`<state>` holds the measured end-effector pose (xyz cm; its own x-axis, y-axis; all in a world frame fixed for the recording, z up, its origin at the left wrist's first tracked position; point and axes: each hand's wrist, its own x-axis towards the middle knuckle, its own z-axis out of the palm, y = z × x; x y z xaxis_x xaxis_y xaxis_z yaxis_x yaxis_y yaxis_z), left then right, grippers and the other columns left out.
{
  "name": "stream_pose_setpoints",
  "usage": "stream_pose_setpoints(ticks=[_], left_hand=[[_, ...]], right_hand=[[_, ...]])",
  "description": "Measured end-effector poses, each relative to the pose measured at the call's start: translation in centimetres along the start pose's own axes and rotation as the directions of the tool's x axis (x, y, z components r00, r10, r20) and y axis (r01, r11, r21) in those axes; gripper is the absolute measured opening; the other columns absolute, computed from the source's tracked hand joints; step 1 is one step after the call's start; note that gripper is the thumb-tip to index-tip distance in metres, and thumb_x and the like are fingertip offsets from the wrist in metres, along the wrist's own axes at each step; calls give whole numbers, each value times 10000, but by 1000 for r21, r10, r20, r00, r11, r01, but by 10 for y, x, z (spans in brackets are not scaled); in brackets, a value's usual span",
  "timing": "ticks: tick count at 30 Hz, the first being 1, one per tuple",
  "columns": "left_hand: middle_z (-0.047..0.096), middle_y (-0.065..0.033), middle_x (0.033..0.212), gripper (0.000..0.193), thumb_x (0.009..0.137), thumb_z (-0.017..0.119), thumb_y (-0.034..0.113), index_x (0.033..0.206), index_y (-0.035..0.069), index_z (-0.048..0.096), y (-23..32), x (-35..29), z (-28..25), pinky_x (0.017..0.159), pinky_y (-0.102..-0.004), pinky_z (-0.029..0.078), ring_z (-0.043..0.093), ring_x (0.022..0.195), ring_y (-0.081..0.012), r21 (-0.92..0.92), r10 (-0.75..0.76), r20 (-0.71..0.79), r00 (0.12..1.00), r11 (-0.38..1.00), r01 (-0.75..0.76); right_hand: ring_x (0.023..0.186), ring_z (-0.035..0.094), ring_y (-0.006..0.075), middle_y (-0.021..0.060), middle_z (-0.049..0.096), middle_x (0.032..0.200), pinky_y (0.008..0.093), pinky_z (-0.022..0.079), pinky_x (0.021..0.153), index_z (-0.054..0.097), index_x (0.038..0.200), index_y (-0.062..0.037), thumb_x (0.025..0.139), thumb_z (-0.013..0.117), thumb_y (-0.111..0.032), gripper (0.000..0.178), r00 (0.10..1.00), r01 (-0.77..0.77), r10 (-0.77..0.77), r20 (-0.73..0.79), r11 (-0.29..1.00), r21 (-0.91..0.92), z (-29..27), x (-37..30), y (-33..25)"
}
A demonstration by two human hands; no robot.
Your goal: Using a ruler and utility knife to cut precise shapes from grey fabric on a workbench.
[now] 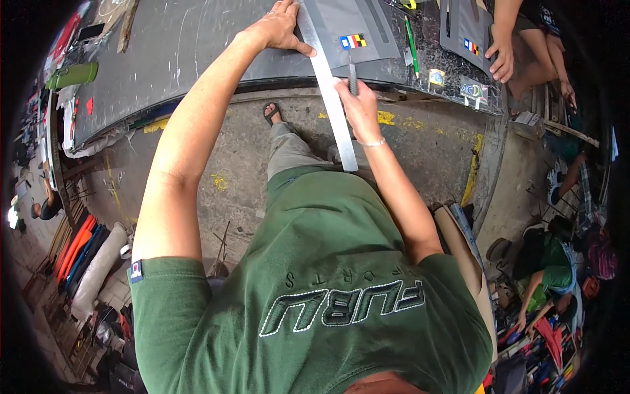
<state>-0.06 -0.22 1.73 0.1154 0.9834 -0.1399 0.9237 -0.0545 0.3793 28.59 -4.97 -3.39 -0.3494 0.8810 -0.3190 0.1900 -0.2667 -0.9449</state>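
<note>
The left hand (279, 29) lies flat, fingers spread, pressing down the far part of a long metal ruler (328, 88) on a grey sheet (354, 26). The right hand (357, 98) is closed around a knife (352, 77), held upright against the ruler's right edge. The ruler's long axis runs from the table's far side back toward the person, slightly rightward, its near end overhanging the table (197, 46) edge. Another person's hand (502, 56) rests on a second grey sheet (466, 26) at right.
</note>
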Motion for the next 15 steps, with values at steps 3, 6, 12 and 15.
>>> stream_pose_setpoints(ticks=[3,6,12,15], left_hand=[[196,-399,1615,1426,583,897,651,1543,-161,223,9,5,-3,1272,-465,246,202,1534,-486,191,-187,74,980,967,170],[200,-401,1613,1416,599,884,661,1537,-173,227,18,6,-9,1272,-462,248,207,1534,-485,222,-185,93,978,962,160],[192,-397,1623,1408,636,846,694,1528,-198,220,1,-14,-10,1274,-460,240,194,1537,-497,22,202,-79,976,979,-201],[193,-393,1626,1400,649,829,711,1522,-205,229,17,-2,-9,1273,-463,239,193,1536,-504,157,14,40,999,987,-21]], right_hand=[[655,510,68,-31,610,824,258,471,615,681,1115,-6,977,721,-240,274,976,205,-214,-38,964,-167,-18,-6,3],[684,573,81,36,647,1006,269,521,632,608,1255,-3,1017,670,-249,348,949,298,-306,-74,950,-94,-26,-19,-18],[702,676,143,127,649,1089,326,567,652,434,1522,-59,1062,577,-206,504,915,403,-373,153,864,-302,-9,1,-74],[872,723,348,233,688,1128,408,577,841,454,1530,-107,1041,558,-145,501,857,499,-486,168,705,-504,16,26,-96]])
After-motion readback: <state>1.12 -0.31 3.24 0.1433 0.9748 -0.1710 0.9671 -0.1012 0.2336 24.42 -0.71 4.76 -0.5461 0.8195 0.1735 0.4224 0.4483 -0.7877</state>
